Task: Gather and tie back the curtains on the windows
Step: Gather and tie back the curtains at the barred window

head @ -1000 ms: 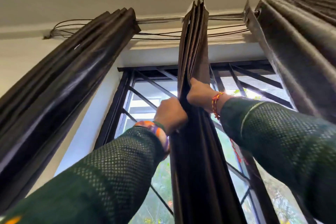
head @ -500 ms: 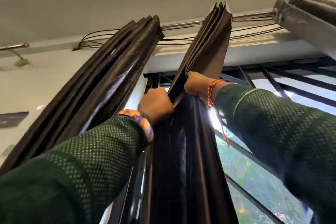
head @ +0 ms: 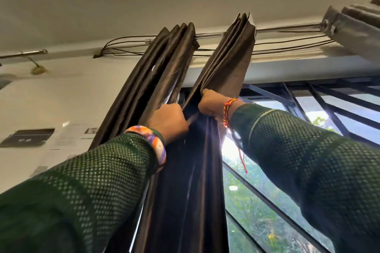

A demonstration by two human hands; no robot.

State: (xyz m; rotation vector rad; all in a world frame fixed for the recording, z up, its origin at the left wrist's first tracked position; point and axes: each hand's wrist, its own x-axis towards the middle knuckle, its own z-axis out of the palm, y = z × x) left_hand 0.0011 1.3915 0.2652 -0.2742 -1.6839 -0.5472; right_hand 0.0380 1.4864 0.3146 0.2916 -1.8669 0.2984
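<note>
View from below toward a curtain rod (head: 287, 27) mounted under the ceiling. Left hand (head: 169, 120) and right hand (head: 210, 103), both raised, each with its grip clamped on the pleats of the middle dark brown curtain (head: 228, 57); the left sits slightly lower, the two fists close together with folds between them. Above the hands the middle curtain rises as a tight stack of folds to the rod; below them it hangs straight down. A second bunched curtain (head: 164, 68) hangs just to the left, close against the first. A third curtain (head: 353, 24) is gathered at the far right of the rod. Behind, a window with a dark metal grille (head: 329, 104). Bangle (head: 152, 141) on the left wrist; red-and-yellow thread (head: 228, 111) on the right.
</note>
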